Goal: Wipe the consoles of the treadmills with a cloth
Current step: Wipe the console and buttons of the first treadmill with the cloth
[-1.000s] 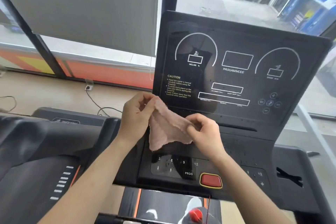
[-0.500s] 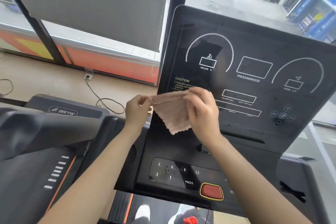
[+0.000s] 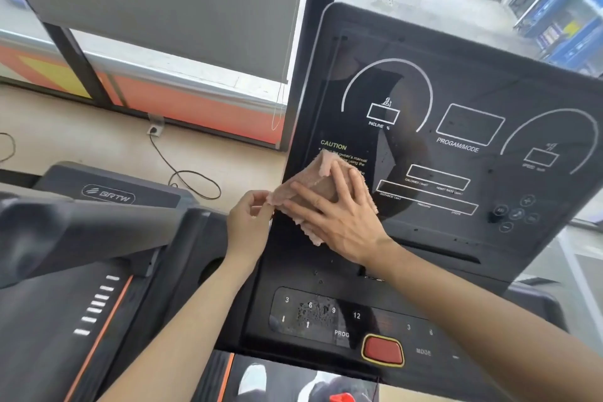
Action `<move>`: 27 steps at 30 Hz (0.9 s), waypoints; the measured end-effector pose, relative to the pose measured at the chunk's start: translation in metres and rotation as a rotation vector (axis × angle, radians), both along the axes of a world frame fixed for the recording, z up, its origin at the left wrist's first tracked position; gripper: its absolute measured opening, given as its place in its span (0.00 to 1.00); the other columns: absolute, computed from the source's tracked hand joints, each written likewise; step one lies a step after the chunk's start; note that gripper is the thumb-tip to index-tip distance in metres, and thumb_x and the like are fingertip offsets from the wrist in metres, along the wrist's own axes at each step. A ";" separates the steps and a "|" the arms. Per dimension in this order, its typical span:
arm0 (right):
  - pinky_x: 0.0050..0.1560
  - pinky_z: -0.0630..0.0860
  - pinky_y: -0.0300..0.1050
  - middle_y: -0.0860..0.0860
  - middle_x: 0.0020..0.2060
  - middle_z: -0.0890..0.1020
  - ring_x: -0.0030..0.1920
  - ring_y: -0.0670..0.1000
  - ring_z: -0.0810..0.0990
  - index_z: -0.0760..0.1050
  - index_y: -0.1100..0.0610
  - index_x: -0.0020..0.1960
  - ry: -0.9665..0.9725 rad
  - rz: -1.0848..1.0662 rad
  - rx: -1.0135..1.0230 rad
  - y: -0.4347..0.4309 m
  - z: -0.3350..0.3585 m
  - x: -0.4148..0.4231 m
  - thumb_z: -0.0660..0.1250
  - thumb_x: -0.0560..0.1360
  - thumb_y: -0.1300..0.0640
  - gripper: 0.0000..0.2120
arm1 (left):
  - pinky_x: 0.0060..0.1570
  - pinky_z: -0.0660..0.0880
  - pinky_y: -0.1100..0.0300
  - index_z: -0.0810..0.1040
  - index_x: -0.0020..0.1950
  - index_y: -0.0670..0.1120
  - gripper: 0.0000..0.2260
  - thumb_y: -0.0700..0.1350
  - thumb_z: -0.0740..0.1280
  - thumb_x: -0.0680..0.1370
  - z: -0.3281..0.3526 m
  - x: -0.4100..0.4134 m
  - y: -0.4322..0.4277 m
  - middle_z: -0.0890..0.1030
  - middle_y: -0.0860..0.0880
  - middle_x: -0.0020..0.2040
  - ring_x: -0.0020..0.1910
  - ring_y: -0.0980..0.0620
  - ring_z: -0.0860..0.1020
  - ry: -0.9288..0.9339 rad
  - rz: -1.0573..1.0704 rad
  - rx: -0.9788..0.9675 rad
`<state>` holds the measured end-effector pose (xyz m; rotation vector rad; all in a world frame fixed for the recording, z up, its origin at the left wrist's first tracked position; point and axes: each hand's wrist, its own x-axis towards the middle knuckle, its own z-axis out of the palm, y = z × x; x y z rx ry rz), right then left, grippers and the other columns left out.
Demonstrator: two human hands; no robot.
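Already the pink cloth [image 3: 321, 188] was pressed flat under the open right hand [image 3: 339, 215] against the treadmill console [image 3: 456, 127], over its CAUTION text [image 3: 333, 144]; one corner was pinched by the left hand [image 3: 249, 217]. Even pressure and overlapping strokes across the console would be advised.

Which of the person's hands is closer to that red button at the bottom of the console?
The right. The right hand presses the cloth on the panel above the red button; the left hand pinches the cloth's corner farther left, at the console's edge.
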<state>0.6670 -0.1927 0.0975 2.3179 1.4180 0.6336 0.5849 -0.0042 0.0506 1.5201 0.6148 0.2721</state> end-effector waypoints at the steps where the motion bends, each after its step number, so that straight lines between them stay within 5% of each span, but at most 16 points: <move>1: 0.76 0.31 0.69 0.46 0.80 0.64 0.78 0.68 0.32 0.60 0.40 0.80 -0.012 -0.001 -0.002 0.000 0.000 0.002 0.64 0.79 0.39 0.31 | 0.55 0.80 0.52 0.82 0.53 0.51 0.03 0.48 0.69 0.82 -0.001 -0.003 -0.002 0.85 0.53 0.49 0.51 0.54 0.82 -0.012 -0.011 0.010; 7: 0.76 0.36 0.71 0.43 0.82 0.55 0.80 0.68 0.39 0.52 0.36 0.81 0.036 -0.081 0.035 0.007 0.033 0.027 0.51 0.81 0.32 0.30 | 0.53 0.74 0.75 0.81 0.65 0.46 0.15 0.35 0.67 0.80 -0.006 -0.018 -0.016 0.83 0.51 0.58 0.56 0.65 0.80 -0.093 -0.019 0.154; 18: 0.76 0.47 0.75 0.50 0.83 0.53 0.80 0.72 0.50 0.49 0.40 0.82 -0.139 -0.310 0.298 -0.004 0.148 0.096 0.48 0.81 0.30 0.33 | 0.58 0.75 0.72 0.78 0.72 0.51 0.23 0.37 0.71 0.78 -0.009 -0.029 -0.022 0.80 0.52 0.59 0.59 0.57 0.81 -0.113 -0.089 0.248; 27: 0.78 0.44 0.72 0.52 0.83 0.51 0.81 0.65 0.45 0.48 0.44 0.83 -0.080 -0.362 0.300 -0.040 0.077 0.056 0.49 0.81 0.30 0.35 | 0.61 0.76 0.57 0.74 0.75 0.52 0.29 0.38 0.74 0.76 -0.013 -0.030 -0.028 0.78 0.49 0.60 0.59 0.54 0.78 -0.064 -0.097 0.350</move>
